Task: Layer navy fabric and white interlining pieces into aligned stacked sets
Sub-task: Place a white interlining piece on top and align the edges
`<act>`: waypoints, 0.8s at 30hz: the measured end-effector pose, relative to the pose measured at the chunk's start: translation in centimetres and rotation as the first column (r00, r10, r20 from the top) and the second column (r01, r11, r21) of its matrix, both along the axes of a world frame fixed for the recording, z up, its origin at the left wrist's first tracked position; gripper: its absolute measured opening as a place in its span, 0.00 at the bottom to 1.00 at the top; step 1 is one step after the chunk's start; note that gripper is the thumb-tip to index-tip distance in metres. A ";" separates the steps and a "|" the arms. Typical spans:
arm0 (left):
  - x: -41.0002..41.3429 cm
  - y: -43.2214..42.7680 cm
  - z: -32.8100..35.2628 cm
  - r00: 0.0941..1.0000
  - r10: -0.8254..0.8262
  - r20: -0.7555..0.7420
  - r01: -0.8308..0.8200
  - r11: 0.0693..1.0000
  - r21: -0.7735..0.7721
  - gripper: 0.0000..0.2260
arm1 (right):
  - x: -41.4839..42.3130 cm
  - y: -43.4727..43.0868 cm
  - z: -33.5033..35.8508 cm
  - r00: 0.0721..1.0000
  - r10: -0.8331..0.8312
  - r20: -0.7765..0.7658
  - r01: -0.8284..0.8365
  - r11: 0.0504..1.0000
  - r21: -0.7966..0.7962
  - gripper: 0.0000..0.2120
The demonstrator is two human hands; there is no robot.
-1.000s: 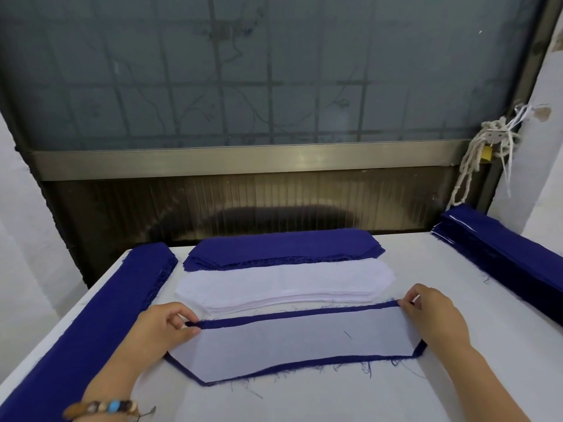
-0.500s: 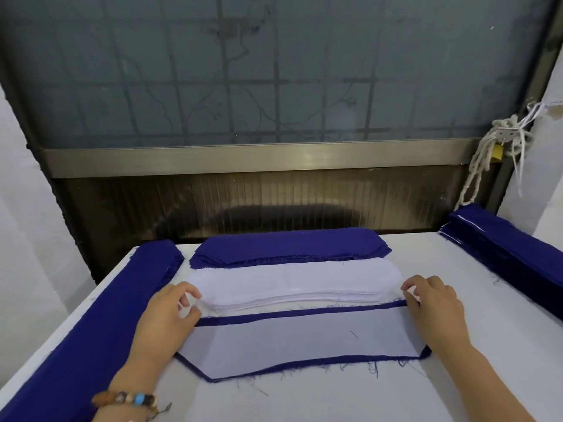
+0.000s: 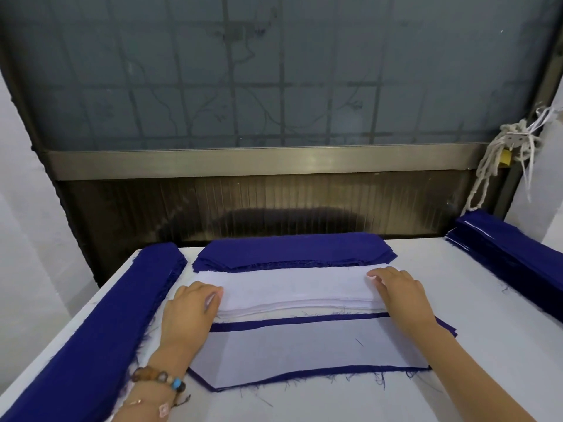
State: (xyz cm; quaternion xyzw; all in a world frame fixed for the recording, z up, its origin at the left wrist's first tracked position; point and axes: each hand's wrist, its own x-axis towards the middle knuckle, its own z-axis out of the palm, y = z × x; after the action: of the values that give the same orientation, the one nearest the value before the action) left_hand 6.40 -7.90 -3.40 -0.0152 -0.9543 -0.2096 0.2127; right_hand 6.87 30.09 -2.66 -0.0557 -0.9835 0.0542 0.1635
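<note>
left hand [image 3: 189, 310] and right hand [image 3: 402, 295] moved up, gripping the interlining stack [image 3: 298, 287] on the white table [image 3: 475, 303] under a window [image 3: 274, 86].

Right navy stack [image 3: 518, 257] partly off-view

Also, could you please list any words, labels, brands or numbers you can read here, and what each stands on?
None: no legible text anywhere.
The navy fabric stacks, white interlining pile and bead bracelet carry no writing; the small metal tag on the rope is too small to read.
</note>
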 end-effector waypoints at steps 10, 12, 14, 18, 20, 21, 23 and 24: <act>-2.4 0.6 -0.7 0.978 0.181 -0.101 -0.161 0.970 0.183 0.07 | -1.1 0.6 -1.8 0.968 -0.175 -0.181 0.120 0.952 -0.281 0.12; -2.7 0.1 -1.0 0.977 0.203 -0.071 -0.195 0.975 0.112 0.15 | -1.1 0.8 -1.8 0.966 -0.208 -0.152 0.158 0.945 -0.286 0.14; -2.7 -0.1 -0.8 0.975 0.217 -0.054 -0.214 0.975 0.058 0.13 | -1.2 0.7 -1.7 0.967 -0.211 -0.140 0.162 0.941 -0.296 0.13; -2.5 0.3 -0.4 0.974 0.212 -0.085 -0.210 0.977 0.032 0.03 | -1.2 0.6 -1.5 0.969 -0.209 -0.134 0.155 0.931 -0.331 0.08; -2.4 0.6 -0.2 0.975 0.212 -0.064 -0.212 0.977 0.015 0.02 | -1.2 0.5 -1.4 0.968 -0.206 -0.141 0.144 0.923 -0.358 0.06; -2.4 0.6 -0.1 0.977 0.205 -0.061 -0.206 0.979 -0.004 0.02 | -1.1 0.5 -1.4 0.968 -0.202 -0.146 0.138 0.922 -0.363 0.05; -2.4 0.5 0.0 0.986 0.149 -0.080 -0.151 0.988 -0.015 0.04 | -1.1 0.5 -1.4 0.969 -0.191 -0.155 0.128 0.930 -0.344 0.05; -2.2 0.4 0.1 0.990 0.108 -0.091 -0.109 0.994 -0.012 0.04 | -1.1 0.5 -1.3 0.970 -0.184 -0.159 0.124 0.936 -0.331 0.04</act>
State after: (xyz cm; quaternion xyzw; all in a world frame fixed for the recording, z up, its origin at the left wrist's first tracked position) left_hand 4.16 -7.49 -3.34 0.0255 -0.9449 -0.1885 0.2664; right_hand 5.78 30.58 -3.99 -0.1532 -0.9345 0.2041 0.2481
